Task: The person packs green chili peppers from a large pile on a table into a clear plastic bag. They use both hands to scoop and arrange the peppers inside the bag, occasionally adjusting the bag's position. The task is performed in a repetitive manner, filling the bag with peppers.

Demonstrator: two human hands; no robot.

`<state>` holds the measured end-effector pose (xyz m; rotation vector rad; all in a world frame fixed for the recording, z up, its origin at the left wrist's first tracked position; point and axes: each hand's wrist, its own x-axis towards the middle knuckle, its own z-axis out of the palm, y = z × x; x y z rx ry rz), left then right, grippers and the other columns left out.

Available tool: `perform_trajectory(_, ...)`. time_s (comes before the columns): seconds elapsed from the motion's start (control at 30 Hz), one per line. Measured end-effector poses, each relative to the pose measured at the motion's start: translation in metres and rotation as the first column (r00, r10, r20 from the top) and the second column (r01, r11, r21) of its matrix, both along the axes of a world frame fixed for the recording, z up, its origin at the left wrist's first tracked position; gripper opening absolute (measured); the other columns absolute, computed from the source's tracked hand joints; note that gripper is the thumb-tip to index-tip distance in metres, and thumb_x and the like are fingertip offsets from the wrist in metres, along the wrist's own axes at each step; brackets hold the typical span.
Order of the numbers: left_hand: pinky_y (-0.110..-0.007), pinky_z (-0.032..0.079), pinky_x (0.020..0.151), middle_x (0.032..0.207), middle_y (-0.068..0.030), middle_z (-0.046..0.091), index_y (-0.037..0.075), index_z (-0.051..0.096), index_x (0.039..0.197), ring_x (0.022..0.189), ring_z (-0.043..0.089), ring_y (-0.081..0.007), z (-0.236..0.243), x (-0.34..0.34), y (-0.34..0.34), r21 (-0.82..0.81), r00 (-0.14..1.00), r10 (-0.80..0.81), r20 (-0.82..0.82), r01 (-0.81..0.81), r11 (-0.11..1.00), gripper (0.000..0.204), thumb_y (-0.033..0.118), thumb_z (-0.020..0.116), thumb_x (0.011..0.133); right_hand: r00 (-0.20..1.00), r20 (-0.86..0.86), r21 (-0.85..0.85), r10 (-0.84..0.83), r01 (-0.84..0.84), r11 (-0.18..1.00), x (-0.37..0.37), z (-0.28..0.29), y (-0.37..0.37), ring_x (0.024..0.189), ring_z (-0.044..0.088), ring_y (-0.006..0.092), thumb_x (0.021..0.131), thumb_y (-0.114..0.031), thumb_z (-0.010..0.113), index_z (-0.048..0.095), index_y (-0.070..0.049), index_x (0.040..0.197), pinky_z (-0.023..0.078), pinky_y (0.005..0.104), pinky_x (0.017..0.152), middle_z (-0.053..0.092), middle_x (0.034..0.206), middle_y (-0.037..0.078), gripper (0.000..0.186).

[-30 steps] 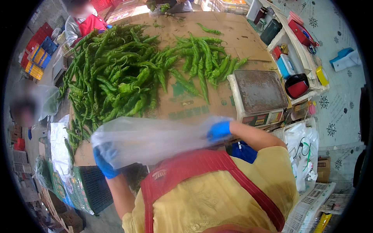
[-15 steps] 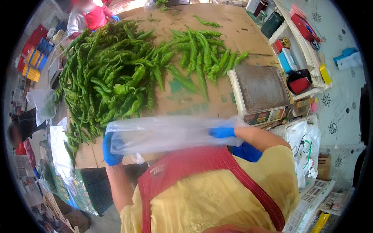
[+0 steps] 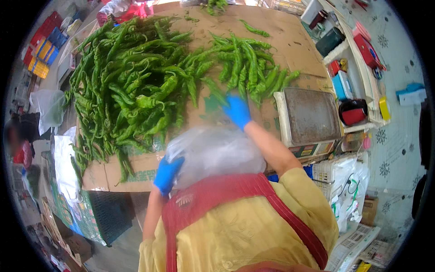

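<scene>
In blue gloves, my left hand (image 3: 168,175) grips the left side of a clear plastic bag (image 3: 216,152), which spreads across in front of my apron. My right hand (image 3: 237,111), gloved too, reaches forward over the cardboard. Its fingertips meet the lower end of a long green pepper (image 3: 215,90); their exact closure is hard to make out. Just beyond that hand lies a small group of green peppers (image 3: 251,65). A large heap of green peppers (image 3: 131,86) covers the left part of the table.
A scale with a metal plate (image 3: 313,113) stands right of my right hand. Past it is a white shelf (image 3: 362,81) with boxes and containers. The cardboard (image 3: 290,50) covers the tabletop. Someone's sleeve (image 3: 115,7) shows at the far left; a white bag (image 3: 68,165) hangs at the left edge.
My right hand has let go of the bag's right side and moved forward to the peppers. My left hand has shifted right, and the stretched bag now sits slack and bunched.
</scene>
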<state>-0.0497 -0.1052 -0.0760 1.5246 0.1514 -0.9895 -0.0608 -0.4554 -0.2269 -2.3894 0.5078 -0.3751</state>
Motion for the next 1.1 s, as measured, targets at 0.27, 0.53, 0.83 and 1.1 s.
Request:
perform_trajectory(0.27, -0.024, 0.045, 0.069, 0.091, 0.0002, 0.061, 0.005, 0.062, 0.116, 0.077, 0.055, -0.0085, -0.001, -0.001, 0.006, 0.070, 0.987, -0.163, -0.001, 0.163, 0.984, 0.030, 0.016, 0.061, 0.089, 0.984, -0.095, -0.070, -0.149, 0.143, 0.987, 0.071, 0.038, 0.007, 0.093, 0.058, 0.0431, 0.081, -0.024, 0.065, 0.056, -0.001, 0.105, 0.047, 0.0498, 0.079, 0.060, 0.103, 0.023, 0.035)
perform_trajectory(0.53, -0.021, 0.042, 0.065, 0.087, 0.0015, 0.059, 0.006, 0.064, 0.114, 0.072, 0.050, -0.0066, -0.004, 0.000, 0.014, -0.004, 0.993, -0.099, 0.060, 0.100, 0.995, 0.028, 0.019, 0.059, 0.089, 0.993, -0.010, 0.958, -0.115, 0.042, 0.283, 0.069, 0.045, -0.019, 0.071, 0.059, 0.0189, 0.084, -0.019, 0.067, 0.062, -0.001, 0.107, 0.050, 0.0344, 0.064, 0.061, 0.081, 0.008, 0.029)
perform_trajectory(0.83, -0.021, 0.043, 0.064, 0.092, 0.0020, 0.061, 0.005, 0.064, 0.114, 0.074, 0.050, -0.0050, -0.010, 0.004, 0.010, -0.023, 0.981, -0.195, 0.024, 0.195, 0.980, 0.027, 0.019, 0.060, 0.091, 0.993, -0.117, 0.773, 0.014, 0.082, 0.629, 0.096, 0.016, 0.024, 0.069, 0.057, 0.0182, 0.079, -0.030, 0.074, 0.059, -0.003, 0.096, 0.050, 0.0346, 0.059, 0.059, 0.078, 0.007, 0.036)
perform_trajectory(1.1, -0.021, 0.045, 0.068, 0.097, 0.0012, 0.064, 0.005, 0.063, 0.117, 0.077, 0.053, -0.0052, -0.023, 0.001, 0.015, -0.035, 0.948, -0.287, 0.135, 0.294, 0.955, 0.030, 0.018, 0.062, 0.090, 0.970, -0.067, 0.648, -0.234, 0.221, 0.729, 0.111, -0.016, 0.104, 0.067, 0.058, 0.0212, 0.074, -0.030, 0.078, 0.058, 0.000, 0.093, 0.050, 0.0355, 0.063, 0.061, 0.076, 0.010, 0.041)
